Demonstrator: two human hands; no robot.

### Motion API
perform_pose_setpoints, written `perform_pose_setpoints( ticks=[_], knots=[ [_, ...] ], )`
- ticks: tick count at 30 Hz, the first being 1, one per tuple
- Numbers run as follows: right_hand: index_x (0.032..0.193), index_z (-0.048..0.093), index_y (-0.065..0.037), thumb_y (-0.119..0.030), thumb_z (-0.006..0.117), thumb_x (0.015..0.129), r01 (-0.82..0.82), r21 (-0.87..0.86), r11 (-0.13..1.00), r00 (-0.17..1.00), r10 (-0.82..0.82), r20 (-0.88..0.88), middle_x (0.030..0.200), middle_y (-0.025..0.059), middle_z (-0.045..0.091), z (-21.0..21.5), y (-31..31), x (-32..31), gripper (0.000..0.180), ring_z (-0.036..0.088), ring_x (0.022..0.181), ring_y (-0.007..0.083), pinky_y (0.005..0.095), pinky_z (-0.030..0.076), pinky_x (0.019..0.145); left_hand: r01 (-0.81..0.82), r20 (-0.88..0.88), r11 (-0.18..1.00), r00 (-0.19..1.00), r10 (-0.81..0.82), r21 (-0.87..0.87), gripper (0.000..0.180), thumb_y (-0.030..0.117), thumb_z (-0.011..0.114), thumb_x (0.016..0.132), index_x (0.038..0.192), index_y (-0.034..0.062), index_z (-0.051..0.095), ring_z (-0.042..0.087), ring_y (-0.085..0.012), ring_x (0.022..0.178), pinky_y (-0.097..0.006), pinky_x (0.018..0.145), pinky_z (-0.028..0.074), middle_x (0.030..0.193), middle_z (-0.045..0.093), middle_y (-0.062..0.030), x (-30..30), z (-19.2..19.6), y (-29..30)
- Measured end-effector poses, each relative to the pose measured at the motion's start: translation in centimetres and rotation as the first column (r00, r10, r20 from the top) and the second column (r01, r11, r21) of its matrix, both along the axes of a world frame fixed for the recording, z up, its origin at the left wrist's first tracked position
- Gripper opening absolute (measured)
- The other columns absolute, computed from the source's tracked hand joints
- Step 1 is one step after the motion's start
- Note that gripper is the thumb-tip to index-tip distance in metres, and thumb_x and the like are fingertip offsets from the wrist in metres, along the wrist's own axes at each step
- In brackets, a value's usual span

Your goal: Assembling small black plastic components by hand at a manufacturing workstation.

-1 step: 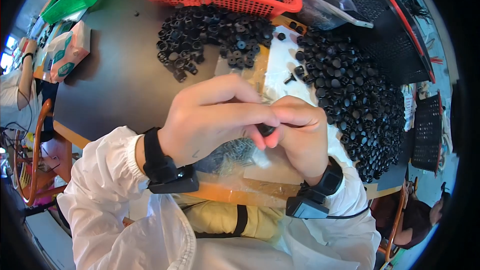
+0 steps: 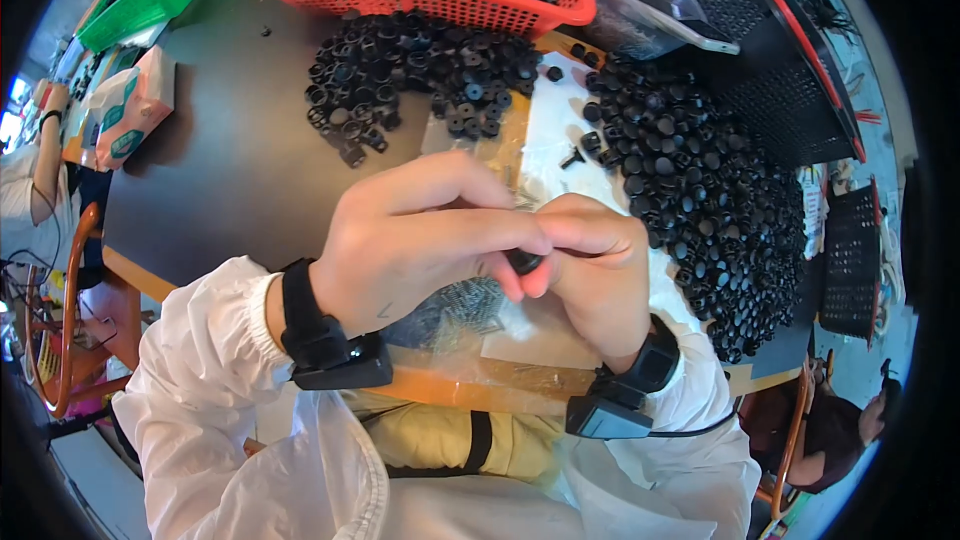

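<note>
We see no change: our left hand [image 2: 425,240] and right hand [image 2: 590,260] still meet over the table [image 2: 230,160], fingertips pinching one small black cap [image 2: 524,261] between them, so the fitting continues

Both forearms are coming up from the lower edge, clothed in loose white sleeves gathered at the cuffs, and each wrist is wearing a black band with a small dark box on it. The left hand [image 2: 420,240] is reaching across from the left, its back turned up, its fingers stretching out long and pressing together at the tips. The right hand [image 2: 595,265] is curling in from the right, knuckles raised, thumb and forefinger pinching toward the left fingertips. The two hands are meeting tip to tip in front of the chest, touching each other there.
</note>
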State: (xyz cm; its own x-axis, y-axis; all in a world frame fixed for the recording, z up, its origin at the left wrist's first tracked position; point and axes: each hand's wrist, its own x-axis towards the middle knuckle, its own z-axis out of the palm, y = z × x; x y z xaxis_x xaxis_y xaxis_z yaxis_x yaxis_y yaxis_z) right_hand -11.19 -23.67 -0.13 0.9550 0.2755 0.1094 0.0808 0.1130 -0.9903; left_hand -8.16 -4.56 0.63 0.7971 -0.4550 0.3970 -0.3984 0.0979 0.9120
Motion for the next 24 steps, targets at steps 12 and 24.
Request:
perform_pose_setpoints(
  ticks=[12,24],
  knots=[
    [0.102,0.071,-0.012,-0.015,0.072,0.079,0.858,-0.514,0.02,0.512,-0.125,0.85,0.097,0.0066,0.067,5.2,-9.2,3.3,0.024,0.059,0.092,0.0268,0.0357,0.045,0.084,-0.243,0.318,0.956,0.904,0.285,-0.167,0.033,0.022,0.066,0.089,0.115,0.0014,0.059,0.05,-0.0104,0.078,-0.023,0.071,0.041,0.092,0.052,-0.0029,3.6,-1.0,2.5],
    [0.102,0.068,-0.01,-0.011,0.067,0.08,0.534,-0.789,0.303,0.788,0.16,0.595,0.095,0.0071,0.065,4.6,-3.3,6.2,0.022,0.058,0.093,0.028,0.0367,0.047,0.08,-0.233,0.498,0.934,0.864,0.07,0.271,0.001,0.005,0.062,0.083,0.083,0.0057,0.062,0.053,-0.0208,0.069,-0.031,0.065,0.043,0.073,0.054,-0.0049,4.8,0.1,3.4]
  ],
)
